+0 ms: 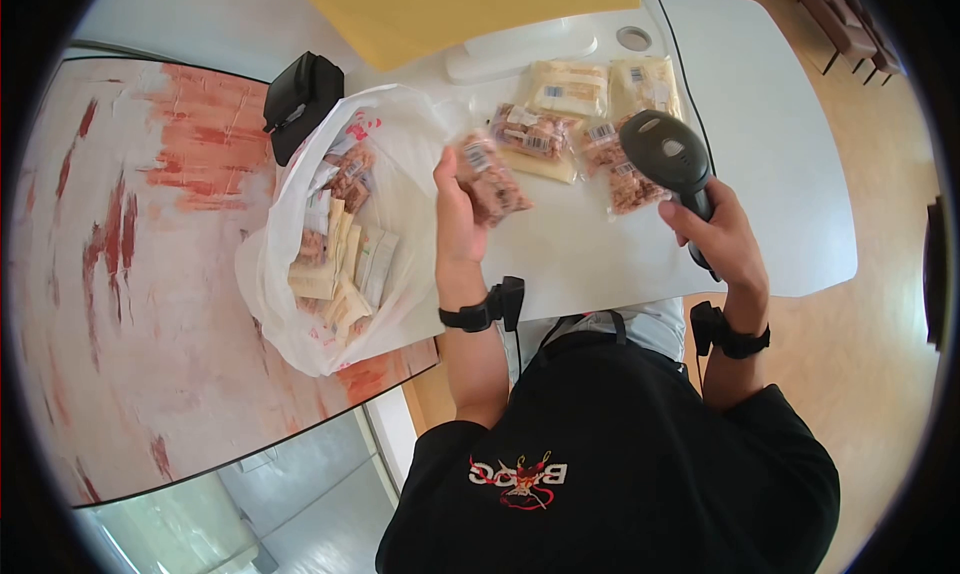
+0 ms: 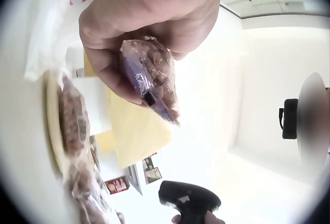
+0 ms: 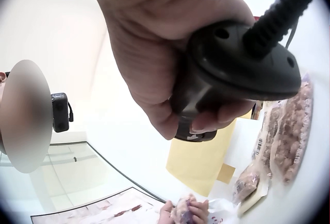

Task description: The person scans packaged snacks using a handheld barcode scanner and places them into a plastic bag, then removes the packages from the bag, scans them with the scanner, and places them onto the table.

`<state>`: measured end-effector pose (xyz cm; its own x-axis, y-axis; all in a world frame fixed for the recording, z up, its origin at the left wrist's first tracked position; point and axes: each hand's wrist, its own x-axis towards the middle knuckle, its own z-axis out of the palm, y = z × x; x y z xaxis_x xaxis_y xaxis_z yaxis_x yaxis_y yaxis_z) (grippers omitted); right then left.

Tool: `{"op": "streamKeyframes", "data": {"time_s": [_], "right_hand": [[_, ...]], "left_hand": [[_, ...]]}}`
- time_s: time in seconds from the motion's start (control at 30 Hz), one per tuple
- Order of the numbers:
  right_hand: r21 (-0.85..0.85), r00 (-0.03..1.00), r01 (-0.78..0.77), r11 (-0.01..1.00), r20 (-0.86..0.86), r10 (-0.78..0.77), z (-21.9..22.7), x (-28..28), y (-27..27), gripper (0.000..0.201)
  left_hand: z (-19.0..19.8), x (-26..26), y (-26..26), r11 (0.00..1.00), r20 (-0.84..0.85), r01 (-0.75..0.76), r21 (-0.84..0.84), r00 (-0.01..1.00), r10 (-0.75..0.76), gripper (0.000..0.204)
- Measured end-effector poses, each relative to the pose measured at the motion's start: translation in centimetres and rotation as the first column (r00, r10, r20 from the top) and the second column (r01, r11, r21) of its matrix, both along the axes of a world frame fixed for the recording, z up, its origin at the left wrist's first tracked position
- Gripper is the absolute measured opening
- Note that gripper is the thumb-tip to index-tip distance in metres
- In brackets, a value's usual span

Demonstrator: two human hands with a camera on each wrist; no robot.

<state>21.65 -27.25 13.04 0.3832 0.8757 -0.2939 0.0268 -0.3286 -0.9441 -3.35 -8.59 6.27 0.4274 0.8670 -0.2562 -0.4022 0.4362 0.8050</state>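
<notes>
My left hand (image 1: 458, 219) grips a clear plastic packet of pinkish-brown pieces (image 1: 492, 186), its barcode label facing up. In the left wrist view the fingers and thumb close around this packet (image 2: 154, 74), which has a purple strip. My right hand (image 1: 732, 239) holds a black handheld barcode scanner (image 1: 665, 154) by its handle, the head tilted toward the left hand. The right wrist view shows the scanner's butt (image 3: 242, 61) with a coiled cord. Beneath and beyond the scanner lie packets of brownish pieces (image 1: 632, 191); another such packet (image 1: 535, 134) rests on a pale packet.
A white plastic bag (image 1: 262, 299) full of packets gapes open at the left. Pale packets (image 1: 568, 89) lie farther back on the white table (image 1: 590, 264). A black box-like object (image 1: 303, 104) stands behind the bag, and a yellow panel (image 1: 470, 9) overhangs the far side.
</notes>
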Motion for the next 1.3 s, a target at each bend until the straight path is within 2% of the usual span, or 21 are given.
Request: {"op": "streamKeyframes", "data": {"time_s": [0.1,0.17,0.2,0.3,0.43,0.47,0.53,0.6,0.63,0.67,0.7,0.8,0.83,0.9,0.93,1.0,1.03,1.1,1.13,1.2,1.3], "right_hand": [[-0.014,0.997,-0.079,0.997,0.007,0.080,0.4,-0.2,-0.3,0.038],[0.009,0.972,-0.230,0.973,-0.050,0.230,0.4,-0.1,-0.5,0.040],[0.021,0.965,-0.261,0.965,-0.018,0.261,0.9,-0.3,-0.4,0.043],[0.117,0.950,-0.311,0.943,0.061,0.306,0.3,-0.8,-0.4,0.045],[0.104,0.936,-0.350,0.931,0.066,0.345,0.1,-0.7,-0.2,0.046],[0.107,0.937,-0.348,0.931,0.067,0.343,0.2,-0.6,-0.2,0.046],[-0.007,0.966,-0.253,0.967,0.042,0.253,0.6,-0.5,-0.4,0.045],[-0.037,0.983,-0.184,0.982,0.016,0.185,1.3,-0.3,-0.7,0.044],[-0.070,0.993,-0.116,0.991,-0.009,0.116,1.4,-0.3,-0.8,0.043],[-0.010,0.997,-0.072,0.997,0.016,0.073,0.3,-0.1,-1.0,0.042],[-0.009,0.997,-0.075,0.997,0.020,0.075,0.3,0.2,-1.2,0.042],[-0.046,0.998,-0.017,0.999,0.067,0.020,-0.2,1.2,-1.6,0.042],[-0.045,0.997,-0.021,0.999,0.073,0.024,-0.3,1.4,-1.7,0.042],[-0.032,0.998,0.014,0.999,0.060,-0.012,-0.1,1.7,-1.9,0.041],[-0.030,0.998,0.010,1.000,0.066,-0.008,-0.1,1.7,-2.1,0.041],[-0.033,0.997,0.056,0.998,0.060,-0.054,0.0,1.8,-2.4,0.039],[-0.030,0.996,0.056,0.998,0.066,-0.054,-0.1,1.8,-2.5,0.039],[-0.001,0.997,0.064,0.998,0.039,-0.064,-0.4,2.0,-2.7,0.038],[-0.001,0.997,0.064,0.998,0.046,-0.064,-0.5,2.1,-2.7,0.038],[-0.023,0.997,0.069,0.997,0.020,-0.069,-0.5,1.9,-2.6,0.037],[-0.011,0.997,0.079,0.997,0.007,-0.079,-0.5,1.7,-2.4,0.037]], "left_hand": [[0.5,2.6,-1.2,0.987,0.083,0.124,-0.101,0.990,-0.116,0.041],[-0.1,3.6,-1.7,0.992,-0.097,0.110,0.060,0.990,-0.104,0.039],[-0.3,3.9,-1.7,0.987,-0.115,0.139,0.082,0.985,-0.130,0.039],[-0.4,4.3,-1.9,0.981,-0.091,0.187,0.043,0.979,-0.183,0.038],[0.2,4.8,-2.5,0.986,-0.075,0.158,0.058,0.985,-0.153,0.038],[0.5,4.7,-2.7,0.990,-0.093,0.136,0.036,0.987,-0.132,0.038],[0.8,4.8,-2.7,0.993,-0.111,0.114,0.015,0.988,-0.111,0.037],[0.8,5.1,-2.2,0.985,-0.170,-0.002,0.170,0.985,0.031,0.041],[0.7,5.2,-1.9,0.985,-0.168,-0.004,0.173,0.985,0.033,0.041],[0.4,5.1,-1.3,0.969,-0.272,-0.012,0.248,0.959,0.082,0.046],[0.6,5.4,-0.9,0.947,-0.368,-0.012,0.322,0.920,0.137,0.052],[1.6,7.4,0.6,0.894,-0.436,0.111,0.435,0.894,0.101,0.065],[2.0,8.2,1.3,0.894,-0.430,0.105,0.436,0.897,0.104,0.065],[2.8,9.9,2.7,0.763,-0.584,0.445,0.468,0.804,-0.111,0.071],[2.4,10.8,3.4,0.764,-0.579,0.440,0.472,0.808,-0.107,0.071],[1.7,12.6,3.8,0.657,-0.539,0.457,0.600,0.838,-0.092,0.074],[1.6,12.9,3.8,0.655,-0.534,0.454,0.604,0.841,-0.090,0.074],[1.2,13.6,3.5,0.303,-0.712,0.645,0.701,0.653,0.258,0.082],[0.8,13.8,2.7,0.303,-0.708,0.641,0.705,0.657,0.258,0.082],[-0.4,13.9,0.2,0.086,-0.693,0.796,0.599,0.463,0.553,0.094],[-1.4,13.4,-1.5,0.042,-0.738,0.861,0.507,0.408,0.537,0.103]]}}
